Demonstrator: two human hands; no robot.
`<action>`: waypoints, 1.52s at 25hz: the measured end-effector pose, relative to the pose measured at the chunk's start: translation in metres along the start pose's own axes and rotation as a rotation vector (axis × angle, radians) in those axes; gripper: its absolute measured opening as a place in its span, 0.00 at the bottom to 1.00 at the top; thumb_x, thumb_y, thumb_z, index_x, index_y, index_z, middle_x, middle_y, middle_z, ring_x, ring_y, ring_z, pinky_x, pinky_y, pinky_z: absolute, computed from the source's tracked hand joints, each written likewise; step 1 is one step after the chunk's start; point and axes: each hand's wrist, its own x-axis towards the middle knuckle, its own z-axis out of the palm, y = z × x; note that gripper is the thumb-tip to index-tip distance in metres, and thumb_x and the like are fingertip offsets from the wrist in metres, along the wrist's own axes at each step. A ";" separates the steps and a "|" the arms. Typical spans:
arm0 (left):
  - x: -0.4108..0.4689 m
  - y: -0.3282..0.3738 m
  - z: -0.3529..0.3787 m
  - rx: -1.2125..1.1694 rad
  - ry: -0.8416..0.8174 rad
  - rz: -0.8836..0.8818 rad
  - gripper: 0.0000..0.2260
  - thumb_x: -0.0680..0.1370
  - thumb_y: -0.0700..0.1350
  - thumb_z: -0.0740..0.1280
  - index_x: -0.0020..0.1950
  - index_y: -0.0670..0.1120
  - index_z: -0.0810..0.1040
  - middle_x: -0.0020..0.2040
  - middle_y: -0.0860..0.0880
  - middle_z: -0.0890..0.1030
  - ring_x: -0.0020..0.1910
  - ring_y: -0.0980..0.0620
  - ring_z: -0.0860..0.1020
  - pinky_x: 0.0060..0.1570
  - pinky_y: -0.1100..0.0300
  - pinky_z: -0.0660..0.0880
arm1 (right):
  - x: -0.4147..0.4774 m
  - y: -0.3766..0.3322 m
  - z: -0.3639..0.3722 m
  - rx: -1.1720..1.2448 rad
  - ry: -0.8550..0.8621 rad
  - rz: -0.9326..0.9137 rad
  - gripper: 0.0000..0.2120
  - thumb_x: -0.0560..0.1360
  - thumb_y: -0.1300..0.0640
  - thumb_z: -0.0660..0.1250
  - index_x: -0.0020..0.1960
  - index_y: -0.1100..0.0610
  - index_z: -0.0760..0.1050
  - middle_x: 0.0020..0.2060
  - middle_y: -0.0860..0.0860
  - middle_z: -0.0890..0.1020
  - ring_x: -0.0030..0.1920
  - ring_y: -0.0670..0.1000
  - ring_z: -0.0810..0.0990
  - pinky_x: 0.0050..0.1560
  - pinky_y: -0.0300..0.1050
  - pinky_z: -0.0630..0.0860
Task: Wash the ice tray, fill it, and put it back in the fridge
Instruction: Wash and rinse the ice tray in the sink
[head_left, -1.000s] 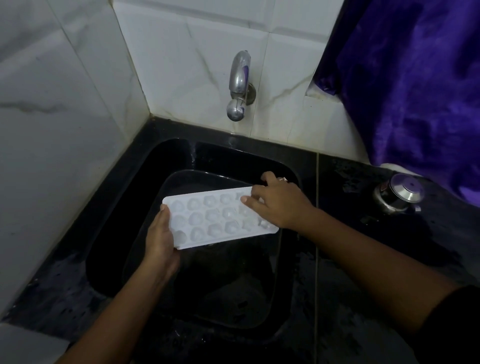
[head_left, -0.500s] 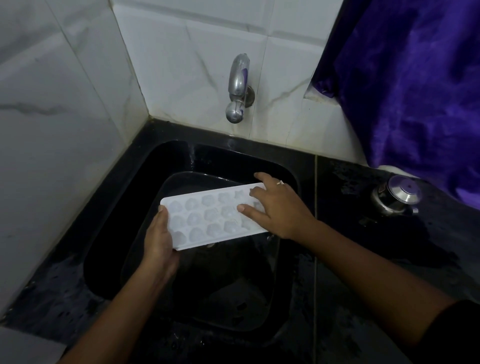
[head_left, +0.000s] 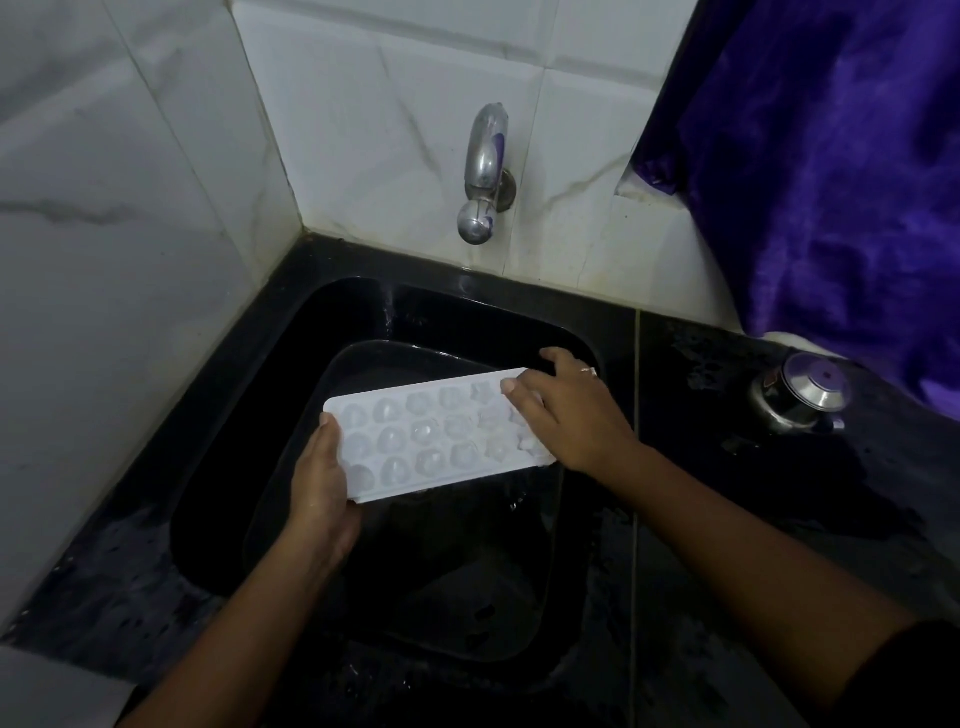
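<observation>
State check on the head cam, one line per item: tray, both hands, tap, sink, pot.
ice tray: held over the sink, one hand at each end
left hand: grips the tray's left end
right hand: grips the right end, fingers over the top
tap: no water running
sink: wet walls
steel pot: lid on

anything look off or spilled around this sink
Only water: the black counter right of the sink is splashed wet near the steel pot. The ice tray, held over the sink by the left hand and right hand, looks intact.
</observation>
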 end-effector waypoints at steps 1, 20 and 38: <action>0.000 0.000 0.000 0.000 0.002 -0.001 0.16 0.87 0.57 0.59 0.62 0.49 0.82 0.55 0.46 0.88 0.52 0.44 0.87 0.45 0.48 0.82 | -0.001 0.000 0.001 -0.021 -0.007 -0.021 0.30 0.82 0.31 0.51 0.64 0.49 0.80 0.78 0.57 0.66 0.76 0.61 0.66 0.74 0.62 0.65; -0.004 0.002 0.003 -0.036 -0.002 -0.023 0.20 0.87 0.58 0.58 0.68 0.46 0.80 0.58 0.45 0.88 0.54 0.43 0.87 0.44 0.48 0.83 | -0.001 -0.007 0.012 -0.128 0.148 -0.133 0.30 0.82 0.34 0.55 0.68 0.56 0.77 0.78 0.57 0.67 0.77 0.57 0.64 0.78 0.60 0.60; -0.007 -0.004 0.006 0.000 -0.037 0.002 0.21 0.88 0.57 0.57 0.69 0.45 0.79 0.60 0.43 0.87 0.57 0.41 0.86 0.48 0.47 0.83 | 0.010 -0.026 0.013 0.135 -0.038 0.055 0.32 0.80 0.28 0.50 0.57 0.48 0.85 0.76 0.53 0.68 0.78 0.56 0.60 0.77 0.63 0.56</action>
